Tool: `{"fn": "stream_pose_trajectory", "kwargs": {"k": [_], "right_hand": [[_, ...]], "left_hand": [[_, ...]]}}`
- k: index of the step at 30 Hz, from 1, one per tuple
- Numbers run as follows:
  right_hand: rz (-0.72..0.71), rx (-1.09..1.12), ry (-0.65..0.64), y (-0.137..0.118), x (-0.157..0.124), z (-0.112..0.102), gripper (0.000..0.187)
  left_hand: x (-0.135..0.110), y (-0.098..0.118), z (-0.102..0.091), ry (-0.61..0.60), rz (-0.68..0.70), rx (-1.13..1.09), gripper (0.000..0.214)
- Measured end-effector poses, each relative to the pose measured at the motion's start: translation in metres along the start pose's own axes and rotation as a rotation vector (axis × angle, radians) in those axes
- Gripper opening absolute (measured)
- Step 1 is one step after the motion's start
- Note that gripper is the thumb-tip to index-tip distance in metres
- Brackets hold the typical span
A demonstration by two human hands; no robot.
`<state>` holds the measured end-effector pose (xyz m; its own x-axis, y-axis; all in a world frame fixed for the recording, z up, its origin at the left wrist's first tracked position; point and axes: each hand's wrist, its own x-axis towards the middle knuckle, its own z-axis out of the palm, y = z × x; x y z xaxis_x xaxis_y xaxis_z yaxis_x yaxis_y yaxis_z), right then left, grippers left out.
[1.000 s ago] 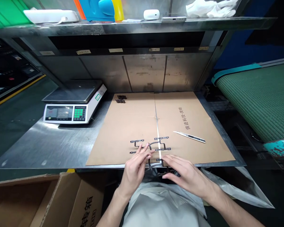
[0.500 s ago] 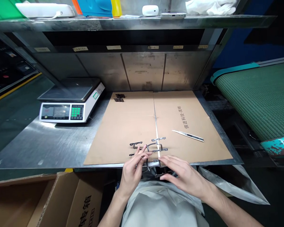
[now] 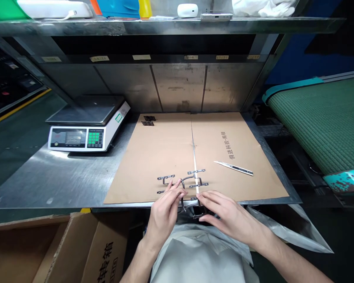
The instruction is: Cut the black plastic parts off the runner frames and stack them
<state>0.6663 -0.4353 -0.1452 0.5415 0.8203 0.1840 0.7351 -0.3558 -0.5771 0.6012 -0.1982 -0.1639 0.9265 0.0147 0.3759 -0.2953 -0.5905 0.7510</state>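
Note:
A dark moulded part frame, thin runners with small flat pieces at their ends, lies at the near edge of a flattened cardboard sheet. My left hand pinches the left side of the frame with fingers closed on a runner. My right hand grips the frame's near right portion over the table edge, fingers curled on it. Part of the frame is hidden under my fingers.
A slim knife-like blade lies on the cardboard to the right. A weighing scale stands at the left on the steel table. Small dark parts lie at the cardboard's far edge. An open carton is below left; a green conveyor runs on the right.
Both hands have stayed on the frame with only slight shifts; the view has moved a little, and the frame sits slightly farther left.

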Motion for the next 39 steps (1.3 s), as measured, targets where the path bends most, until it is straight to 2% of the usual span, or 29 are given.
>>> {"fn": "stream_pose_trajectory", "kwargs": {"k": [4,10,15,18,22,29,34,39], "right_hand": [[0.004,-0.06,-0.045,-0.002,0.003,-0.001,0.057],[-0.007,-0.059,-0.052,0.0,0.005,0.003,0.058],[0.022,-0.018,-0.04,0.003,0.0,0.002,0.057],[0.043,0.027,0.01,0.004,-0.003,-0.003,0.056],[0.067,0.051,0.101,0.002,-0.004,-0.015,0.056],[0.081,-0.048,0.184,0.003,0.007,-0.031,0.056],[0.073,-0.075,0.167,0.005,0.012,-0.025,0.053],[0.06,-0.083,0.147,0.007,0.011,-0.02,0.055]], "left_hand": [[0.003,0.008,-0.002,-0.034,0.105,0.204,0.022],[0.004,0.015,0.005,-0.057,0.147,0.343,0.019],[0.003,0.013,0.003,-0.049,0.115,0.349,0.019],[0.003,0.007,-0.004,-0.026,0.086,0.316,0.02],[0.001,0.003,-0.014,-0.075,0.113,0.285,0.02],[-0.007,0.023,-0.012,-0.155,0.244,0.347,0.023],[-0.008,0.039,-0.004,-0.147,0.275,0.363,0.027],[-0.009,0.045,-0.002,-0.107,0.3,0.39,0.025]]}}
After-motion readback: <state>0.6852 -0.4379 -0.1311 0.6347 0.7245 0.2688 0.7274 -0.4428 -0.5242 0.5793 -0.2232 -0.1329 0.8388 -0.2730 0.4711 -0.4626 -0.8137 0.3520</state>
